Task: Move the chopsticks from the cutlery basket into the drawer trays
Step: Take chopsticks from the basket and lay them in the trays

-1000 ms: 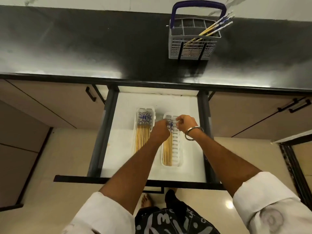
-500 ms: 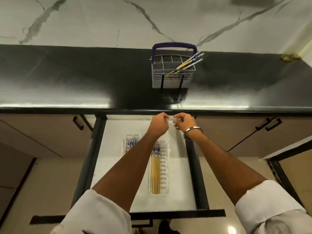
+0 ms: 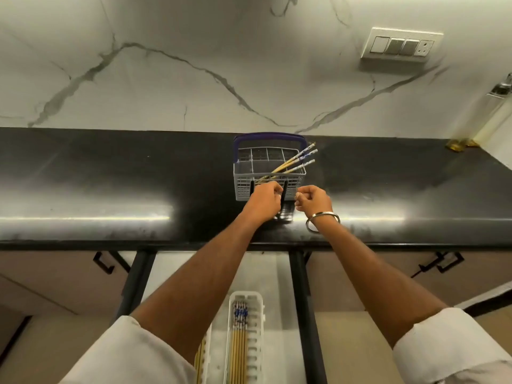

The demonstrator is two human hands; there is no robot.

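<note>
A grey cutlery basket [image 3: 243, 173] with a blue handle stands on the black countertop [image 3: 110, 176]. A few chopsticks [image 3: 295, 161] lean out of it to the right. My left hand [image 3: 263, 200] is just in front of the basket's front wall, fingers curled, nothing visible in it. My right hand [image 3: 314, 199], with a bangle on its wrist, hovers beside it, also curled and empty. Below, in the open drawer [image 3: 274, 273], a white tray [image 3: 256, 336] holds several chopsticks [image 3: 238, 342]. My left arm mostly hides a second tray [image 3: 206, 356].
A marble wall with a switch plate [image 3: 401, 45] rises behind the counter. A clear bottle [image 3: 493, 115] stands at the far right corner. Cabinet fronts with black handles [image 3: 104, 263] flank the drawer.
Both hands rose from the right drawer tray up to the counter and now sit in front of the basket. My view tilted upward, so the drawer dropped to the bottom edge.
</note>
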